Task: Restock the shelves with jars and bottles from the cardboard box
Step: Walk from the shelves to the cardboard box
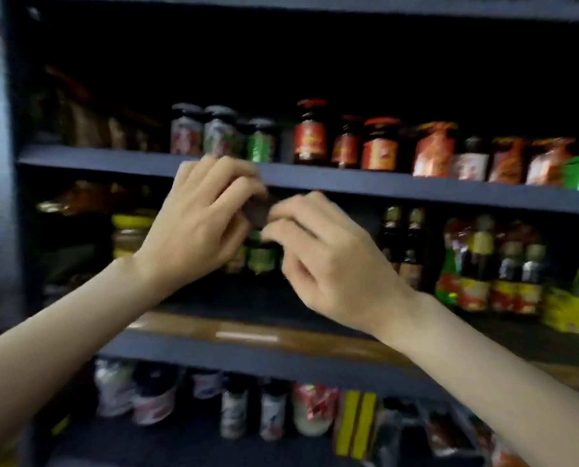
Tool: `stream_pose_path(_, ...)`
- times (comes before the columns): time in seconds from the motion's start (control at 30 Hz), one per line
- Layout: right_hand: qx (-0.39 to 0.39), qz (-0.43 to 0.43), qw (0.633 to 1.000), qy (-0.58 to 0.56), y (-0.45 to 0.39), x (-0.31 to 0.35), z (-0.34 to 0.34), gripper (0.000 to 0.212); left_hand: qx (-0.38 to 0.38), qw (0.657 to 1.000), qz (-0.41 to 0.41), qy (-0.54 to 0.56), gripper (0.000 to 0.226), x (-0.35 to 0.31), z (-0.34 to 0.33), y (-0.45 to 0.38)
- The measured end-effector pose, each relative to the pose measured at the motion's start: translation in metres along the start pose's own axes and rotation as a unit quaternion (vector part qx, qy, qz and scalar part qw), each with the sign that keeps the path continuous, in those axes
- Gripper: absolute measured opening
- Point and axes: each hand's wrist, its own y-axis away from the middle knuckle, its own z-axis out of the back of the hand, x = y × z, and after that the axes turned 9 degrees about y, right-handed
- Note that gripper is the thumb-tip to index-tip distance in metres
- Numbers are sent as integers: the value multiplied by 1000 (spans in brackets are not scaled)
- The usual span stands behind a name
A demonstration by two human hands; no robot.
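Dark-lidded jar [259, 227] between hands, below shelf edge [349, 182]

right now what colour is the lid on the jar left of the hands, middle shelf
Yellow: the lid tops a jar with yellow-trimmed label, seen in the head view.

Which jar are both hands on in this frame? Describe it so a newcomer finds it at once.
Start at the middle shelf of the dark rack. Right of the yellow-lidded jar, the left hand and right hand meet on a dark-lidded jar. Its green label sets it apart.
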Motion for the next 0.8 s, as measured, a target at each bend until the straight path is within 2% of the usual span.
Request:
stream_pose_path(0.07, 89, 7, 996, -28, -10, 31, -37, 21, 84, 994, 63, -14, 27, 34, 13, 50)
stream_pose_path(0.13, 199, -65, 975, -77, -29, 54, -76, 34, 154, 979, 124, -39, 33, 67, 24, 85)
stream_pose_path(0.2, 267, -168, 936, -159, -50, 66, -111, 49, 190, 967, 167, -41, 38, 93, 33, 106)
stream_pose_path(0.33, 247, -318, 858, -318, -89, 80, -167, 78, 184, 964, 193, -8, 49, 121, 39, 122)
stream_pose_path(0.4, 234, -371, 810, -390, -104, 89, -183, 87, 168, 953, 249, 28, 49, 128, 38, 126)
stream_pose_path(0.47, 209, -415, 778, -423, -114, 96, -191, 88, 185, 928, 313, 79, 56, 135, 38, 129)
stream_pose_path(0.57, 177, -448, 769, -420, -117, 95, -198, 80, 197, 920, 320, 113, 60, 141, 41, 133)
stream_pose_path(0.67, 162, -469, 780, -381, -115, 88, -204, 76, 226, 913, 319, 115, 60, 144, 43, 134)
stream_pose_path(0.8, 172, -502, 781, -329, -110, 71, -208, 73, 288, 895, 325, 108, 55, 147, 42, 137)
